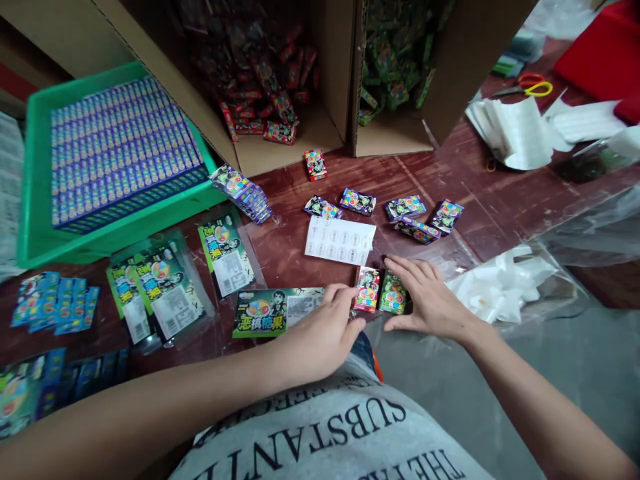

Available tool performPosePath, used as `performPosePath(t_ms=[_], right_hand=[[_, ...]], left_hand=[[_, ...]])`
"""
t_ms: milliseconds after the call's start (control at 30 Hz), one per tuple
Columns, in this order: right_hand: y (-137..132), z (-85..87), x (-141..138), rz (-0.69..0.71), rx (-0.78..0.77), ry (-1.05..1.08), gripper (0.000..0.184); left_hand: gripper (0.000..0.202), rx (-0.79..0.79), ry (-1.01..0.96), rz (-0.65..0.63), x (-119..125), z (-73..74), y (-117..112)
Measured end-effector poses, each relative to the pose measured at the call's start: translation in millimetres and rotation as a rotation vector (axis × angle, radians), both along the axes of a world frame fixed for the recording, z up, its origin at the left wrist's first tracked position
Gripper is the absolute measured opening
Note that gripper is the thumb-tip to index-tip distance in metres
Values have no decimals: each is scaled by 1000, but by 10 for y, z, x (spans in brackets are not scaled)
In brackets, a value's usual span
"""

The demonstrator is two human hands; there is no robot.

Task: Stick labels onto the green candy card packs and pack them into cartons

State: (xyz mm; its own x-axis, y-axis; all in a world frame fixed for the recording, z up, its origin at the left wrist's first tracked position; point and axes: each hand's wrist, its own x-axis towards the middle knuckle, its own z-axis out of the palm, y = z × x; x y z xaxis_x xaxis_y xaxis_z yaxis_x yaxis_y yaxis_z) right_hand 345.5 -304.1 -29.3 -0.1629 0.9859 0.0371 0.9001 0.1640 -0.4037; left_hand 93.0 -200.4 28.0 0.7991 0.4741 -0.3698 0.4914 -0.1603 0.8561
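At the table's near edge stand a small red candy box [367, 289] and a green candy box [393, 292], side by side with a narrow gap. My left hand [327, 330] has its fingers curled, with fingertips and thumb at the left side and lower corner of the red box. My right hand [425, 293] brackets the green box, fingers at its top end and thumb by its bottom end. Under my left forearm lies a green and black printed bag [260, 312]. Just above the boxes rests a white sheet of round stickers [340, 240].
Purple candy boxes [358, 201] lie scattered behind the sheet. Two open cartons [280, 157] stand at the back, holding red and green boxes. A green crate [33, 200] of purple boxes is at left. Scissors [530, 87] and white backing paper [520, 133] lie at right.
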Motion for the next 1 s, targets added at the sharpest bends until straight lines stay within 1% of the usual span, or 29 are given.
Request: performPosePath(t_ms=[33,67,133,200,233,300,367,433,500,567,633,767,900,1000], right_hand=[[5,-19,-34,1,21,13,118],[12,-43,-72,3,36,28,118],[32,-102,-156,12,56,65,112],[49,-152,-230,16,77,101,99],[51,-164,-260,16,93,121,92],[39,-148,-302,15,130,184,81],[15,-78,-332,40,120,295,78],[5,19,-362,123,49,430,78],[31,98,-400,226,-25,513,77],[93,136,-440,280,-41,509,75],[171,135,-477,279,-14,457,75],[298,92,-553,266,24,366,72],[357,33,-616,279,4,353,69],[355,0,-606,261,-10,375,72]], left_hand=[[45,158,27,-97,-124,56,83],[53,304,69,-167,-240,91,169],[74,538,172,-252,-430,86,323],[90,675,248,-326,-552,8,424],[91,701,269,-358,-591,-37,452],[85,696,286,-380,-645,-105,470],[78,667,259,-360,-687,-121,461],[79,631,196,-337,-730,-101,451],[81,582,122,-334,-771,-76,447],[81,537,61,-326,-798,-67,444],[82,519,22,-295,-808,-82,437],[78,565,32,-238,-818,-167,424],[80,570,67,-267,-866,-268,455],[84,525,62,-287,-891,-290,497]])
